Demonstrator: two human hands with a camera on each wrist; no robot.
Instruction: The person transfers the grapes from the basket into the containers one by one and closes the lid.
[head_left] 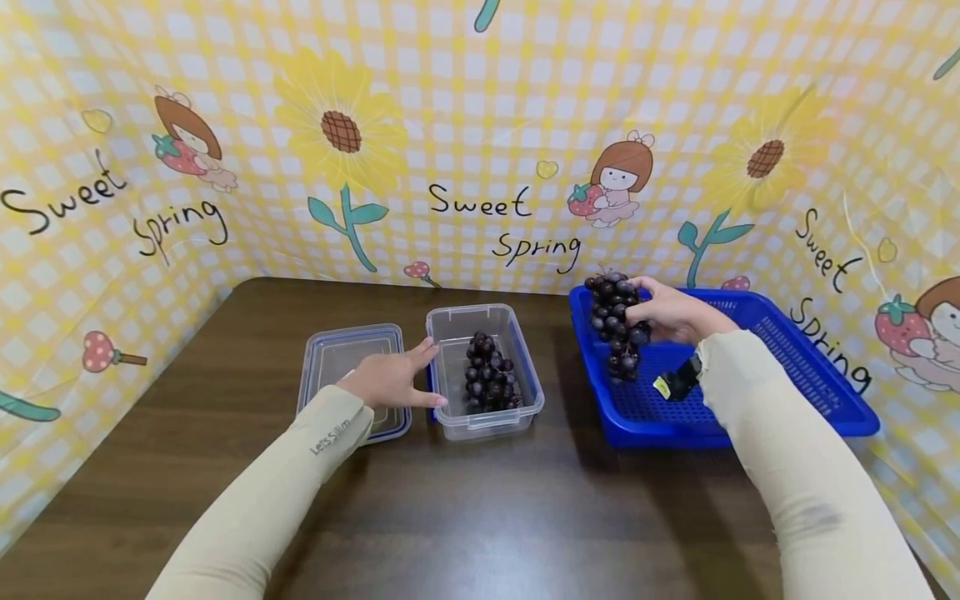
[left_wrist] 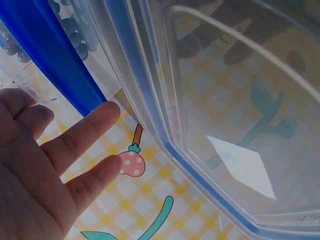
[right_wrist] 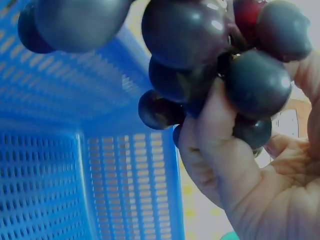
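Note:
A bunch of dark grapes hangs from my right hand, over the left end of a blue plastic basket. In the right wrist view, the fingers curl in among the grapes. My left hand rests at the left side of a clear plastic container, its fingers spread and straight at the wall. Inside that container lies another bunch of dark grapes. The left wrist view shows the left hand beside the blue-edged lid.
The clear lid with a blue seal lies left of the container, partly under the left forearm. A brown wooden table carries everything. Behind and to the sides hangs a yellow checked cloth with flowers and lettering.

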